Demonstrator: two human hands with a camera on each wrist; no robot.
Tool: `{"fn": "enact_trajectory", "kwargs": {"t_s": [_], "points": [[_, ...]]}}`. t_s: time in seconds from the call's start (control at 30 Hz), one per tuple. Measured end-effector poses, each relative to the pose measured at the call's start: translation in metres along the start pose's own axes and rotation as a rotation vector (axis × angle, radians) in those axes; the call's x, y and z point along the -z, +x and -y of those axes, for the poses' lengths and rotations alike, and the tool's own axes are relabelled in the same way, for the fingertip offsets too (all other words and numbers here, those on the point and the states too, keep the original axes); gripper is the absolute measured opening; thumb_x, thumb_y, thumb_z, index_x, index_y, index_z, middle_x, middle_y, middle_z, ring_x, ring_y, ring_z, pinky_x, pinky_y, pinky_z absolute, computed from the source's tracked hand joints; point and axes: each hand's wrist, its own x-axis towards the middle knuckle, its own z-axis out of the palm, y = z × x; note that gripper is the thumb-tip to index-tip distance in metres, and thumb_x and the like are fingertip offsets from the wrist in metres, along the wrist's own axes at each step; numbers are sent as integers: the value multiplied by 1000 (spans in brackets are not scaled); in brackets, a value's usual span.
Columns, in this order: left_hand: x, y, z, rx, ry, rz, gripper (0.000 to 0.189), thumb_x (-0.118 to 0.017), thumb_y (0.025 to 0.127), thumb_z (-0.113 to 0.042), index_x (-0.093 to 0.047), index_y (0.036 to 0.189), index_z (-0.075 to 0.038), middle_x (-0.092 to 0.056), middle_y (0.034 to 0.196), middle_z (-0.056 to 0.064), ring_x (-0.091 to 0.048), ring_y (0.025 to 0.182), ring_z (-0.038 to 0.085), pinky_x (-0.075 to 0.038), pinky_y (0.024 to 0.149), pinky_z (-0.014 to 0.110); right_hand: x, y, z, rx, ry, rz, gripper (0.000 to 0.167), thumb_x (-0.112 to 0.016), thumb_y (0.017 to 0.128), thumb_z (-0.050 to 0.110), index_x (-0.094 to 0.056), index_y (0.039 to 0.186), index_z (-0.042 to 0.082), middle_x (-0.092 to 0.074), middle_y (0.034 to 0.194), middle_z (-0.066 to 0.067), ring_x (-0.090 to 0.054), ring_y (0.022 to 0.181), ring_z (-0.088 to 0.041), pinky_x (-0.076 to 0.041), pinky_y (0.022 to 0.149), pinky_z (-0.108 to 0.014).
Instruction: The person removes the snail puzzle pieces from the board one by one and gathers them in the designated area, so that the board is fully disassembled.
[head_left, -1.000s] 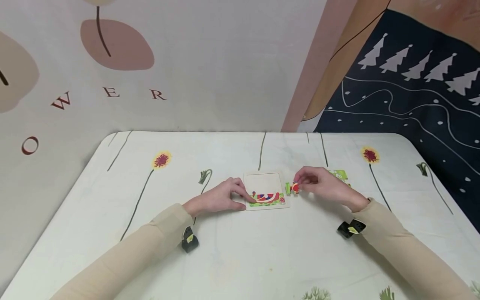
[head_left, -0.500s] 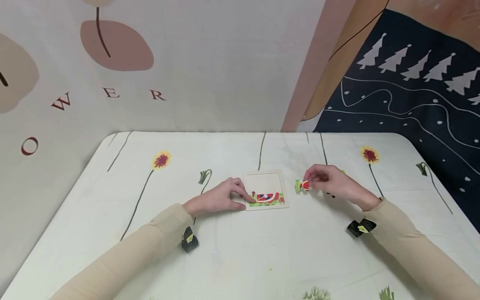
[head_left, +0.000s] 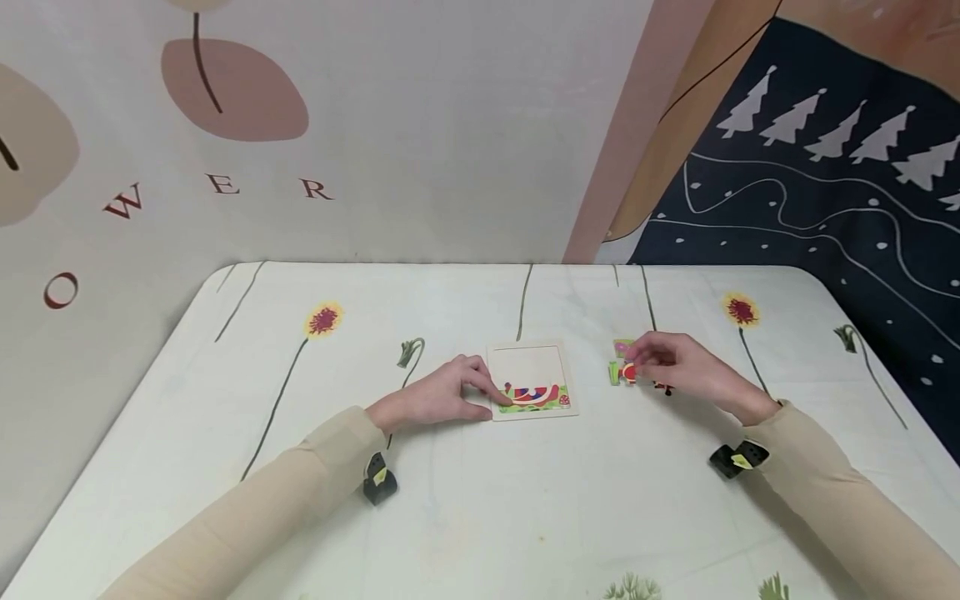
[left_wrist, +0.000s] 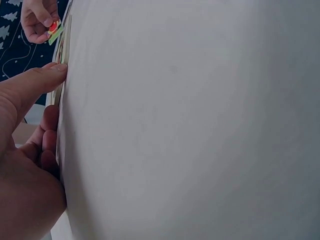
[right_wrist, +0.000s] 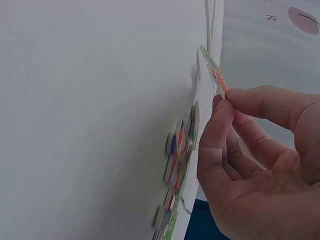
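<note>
A square wooden puzzle board (head_left: 572, 367) lies on the table, its lower part filled with red, blue and green pieces (head_left: 542, 398). My left hand (head_left: 447, 392) rests at its near left corner, the index finger touching the pieces and the thumb at the edge. In the left wrist view, the thumb (left_wrist: 42, 77) lies against the board's rim. To the right, my right hand (head_left: 686, 367) pinches a red and green puzzle piece (head_left: 615, 372) between thumb and index finger. The right wrist view shows this puzzle piece (right_wrist: 216, 70) tilted, raised off the table.
Loose puzzle pieces lie under and beside the right hand, among them a green and pink piece (head_left: 622, 347) and a dark red piece (head_left: 663, 387). More loose pieces (right_wrist: 177, 155) show in the right wrist view. A flower-printed cloth (head_left: 480, 517) covers the table; a wall stands behind.
My right hand has moved rightward, away from the board, with the puzzle piece still pinched; it now hovers by the loose pieces. The left hand and the board have stayed put.
</note>
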Motion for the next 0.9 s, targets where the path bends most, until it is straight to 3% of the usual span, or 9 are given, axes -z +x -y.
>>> {"fn": "enact_trajectory", "kwargs": {"t_s": [0.17, 0.57, 0.9], "points": [[-1, 1, 0, 10, 2, 2, 23, -76, 84, -11, -79, 107, -14, -61, 104, 3, -44, 104, 14, -34, 92, 31, 4, -4, -6, -25, 6, 2, 21, -61, 94, 4, -62, 114, -3, -64, 97, -13, -56, 77, -11, -48, 62, -24], [-2, 1, 3, 14, 5, 4, 24, -75, 84, -9, -79, 107, -14, -61, 104, 2, -44, 104, 15, -34, 94, 31, 5, -6, -15, 21, 15, -10, 20, -60, 93, 1, -62, 112, -6, -63, 95, -11, -57, 78, -6, -49, 64, -22], [-2, 2, 3, 39, -15, 6, 25, -75, 84, -8, -79, 108, -14, -60, 104, 2, -44, 105, 15, -34, 95, 33, 3, -6, -13, 0, -38, -24, 20, -60, 93, 2, -63, 113, -3, -64, 99, -15, -56, 78, -10, -48, 63, -23]]}}
